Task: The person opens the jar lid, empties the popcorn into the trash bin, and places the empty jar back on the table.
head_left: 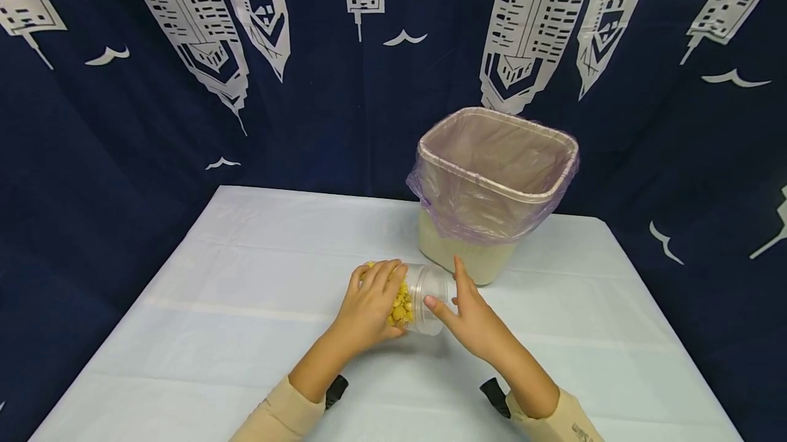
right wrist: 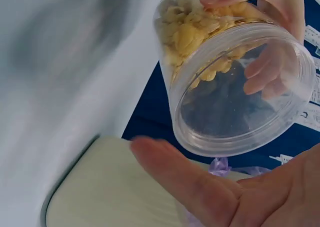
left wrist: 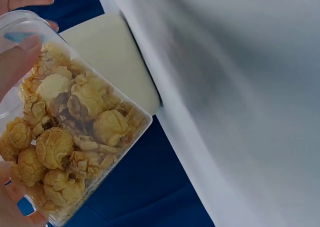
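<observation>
A clear plastic jar (head_left: 415, 300) of yellow caramel popcorn (left wrist: 55, 147) lies tilted on its side above the table, its round clear lid end (right wrist: 235, 104) facing right. My left hand (head_left: 369, 302) grips the jar's body from above, thumb on the near side and fingers over the far side. Just right of the lid end is my right hand (head_left: 478, 324), thumb and fingers spread apart and holding nothing. In the right wrist view its thumb appears in front of the lid, apparently without gripping it. The popcorn sits toward the jar's base end.
Behind the hands, on the white-covered table (head_left: 246, 278), stands a cream bin (head_left: 458, 247) lined with a translucent purple bag (head_left: 486, 216). A dark blue curtain (head_left: 307, 121) with white building prints hangs past the table's back edge.
</observation>
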Motion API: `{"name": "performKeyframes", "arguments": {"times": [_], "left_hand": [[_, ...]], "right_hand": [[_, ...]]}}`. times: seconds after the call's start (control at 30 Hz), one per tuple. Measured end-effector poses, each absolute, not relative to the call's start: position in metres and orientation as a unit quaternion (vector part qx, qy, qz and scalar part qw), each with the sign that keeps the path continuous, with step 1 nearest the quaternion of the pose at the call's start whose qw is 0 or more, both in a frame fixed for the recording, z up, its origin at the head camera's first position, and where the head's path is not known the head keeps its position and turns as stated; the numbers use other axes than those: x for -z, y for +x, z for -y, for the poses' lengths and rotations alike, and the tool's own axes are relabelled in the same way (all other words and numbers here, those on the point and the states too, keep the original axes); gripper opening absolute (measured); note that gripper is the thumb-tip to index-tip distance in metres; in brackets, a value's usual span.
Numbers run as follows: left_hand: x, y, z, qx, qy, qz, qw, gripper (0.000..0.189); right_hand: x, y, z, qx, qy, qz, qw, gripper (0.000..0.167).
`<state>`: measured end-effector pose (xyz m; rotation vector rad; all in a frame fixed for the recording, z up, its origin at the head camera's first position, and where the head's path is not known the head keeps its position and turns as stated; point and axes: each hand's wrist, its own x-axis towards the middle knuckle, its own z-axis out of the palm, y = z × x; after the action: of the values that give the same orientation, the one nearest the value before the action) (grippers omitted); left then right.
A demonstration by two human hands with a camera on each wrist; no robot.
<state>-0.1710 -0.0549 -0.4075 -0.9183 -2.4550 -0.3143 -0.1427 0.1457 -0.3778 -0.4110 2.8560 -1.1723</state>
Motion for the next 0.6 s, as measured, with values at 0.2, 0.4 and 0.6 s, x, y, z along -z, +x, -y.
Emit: {"name": "performKeyframes", "arguments": {"times": [0.2, 0.4, 0.6], "left_hand": [[0.4069, -0.1708, 0.0543, 0.115, -0.342, 0.895, 0.264, 0.107], [0.4049, -0.1701, 0.0558, 0.1, -0.345, 0.895, 0.265, 0.106], [0.4044, -0.1703, 0.058, 0.097, -0.342, 0.899, 0.257, 0.106]], "right_hand": [[0.3762, -0.1466, -0.1401, 0.378, -0.095, -0.92, 0.036, 0.09], [0.3792, -0.1462, -0.1406, 0.39, -0.101, -0.915, 0.037, 0.092], [0.3852, -0.1467, -0.1491, 0.338, -0.229, -0.912, -0.032, 0.098]]}}
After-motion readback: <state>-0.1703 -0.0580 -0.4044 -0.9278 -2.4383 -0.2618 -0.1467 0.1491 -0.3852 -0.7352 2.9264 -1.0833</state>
